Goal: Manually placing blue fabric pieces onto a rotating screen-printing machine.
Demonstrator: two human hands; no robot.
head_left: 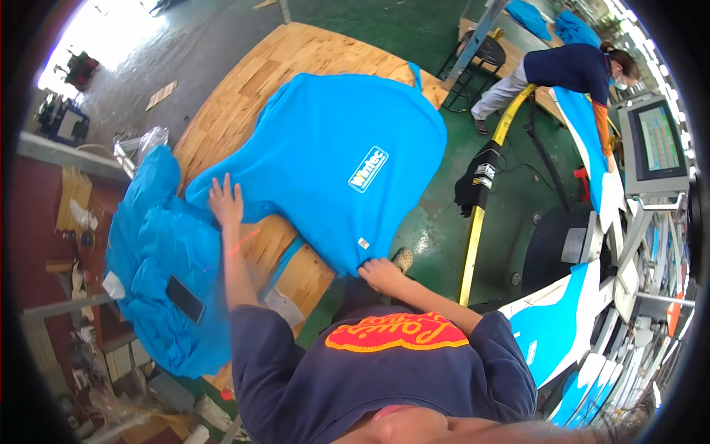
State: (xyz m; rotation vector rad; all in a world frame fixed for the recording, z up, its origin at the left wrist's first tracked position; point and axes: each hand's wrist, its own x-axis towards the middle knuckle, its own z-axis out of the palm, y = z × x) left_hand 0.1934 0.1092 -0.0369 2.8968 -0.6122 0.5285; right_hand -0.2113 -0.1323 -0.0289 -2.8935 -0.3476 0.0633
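Observation:
A large blue fabric cover (pixel 333 140) with a white-outlined printed label lies spread over the wooden table, its right part reaching past the table's edge. My left hand (pixel 226 203) lies on the cover's narrow left end, fingers spread. At the near corner, beside a small white tag (pixel 363 243), my right hand (pixel 382 277) has its fingers closed on the cover's edge. A strap of the same blue sticks up at the far right corner. Left of the cover is a heap of blue fabric (pixel 163 244), with a dark phone (pixel 185 298) lying on it.
The wooden table (pixel 222 96) runs away from me. A yellow-and-black bar (pixel 473 248) with black cloth on it stands to the right. Beyond, a co-worker (pixel 562 70) bends over blue and white panels near a machine screen (pixel 658 139). Shelves with clutter line the left.

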